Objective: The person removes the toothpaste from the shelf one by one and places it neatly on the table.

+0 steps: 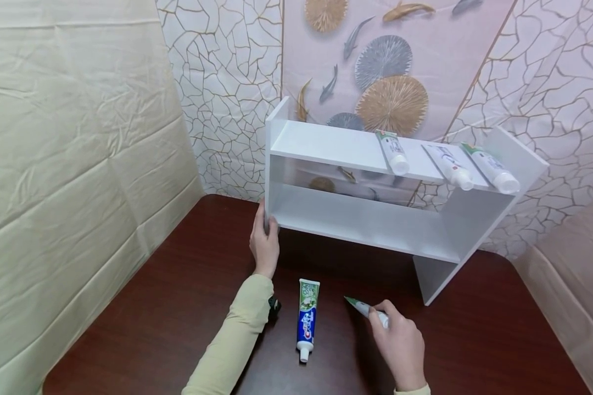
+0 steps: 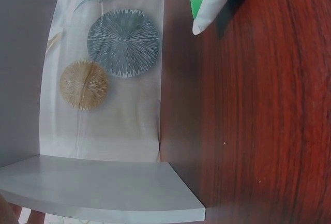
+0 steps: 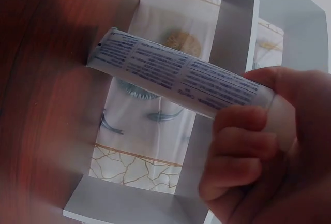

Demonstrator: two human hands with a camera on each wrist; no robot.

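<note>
A white two-tier shelf [image 1: 356, 214] stands on the dark wooden table. My left hand [image 1: 265, 244] grips its left side panel, the thumb on the near side; the left wrist view catches only fingertips [image 2: 18, 214] by that panel's edge. In my right hand [image 1: 400, 343] is a toothpaste tube [image 1: 362, 307], held by its cap end just over the table, flat end pointing away; the right wrist view shows its printed back [image 3: 176, 71]. Between the hands, a blue, green and white Crest toothpaste tube [image 1: 307, 318] lies on the table, cap toward me.
Three toothpaste tubes lie on the upper board, caps forward: one near the middle [image 1: 392, 152], two toward the right, a white one [image 1: 448, 166] and a green-ended one [image 1: 490, 168]. The lower board [image 1: 365, 219] is bare. A patterned wall hanging [image 1: 336, 55] is behind.
</note>
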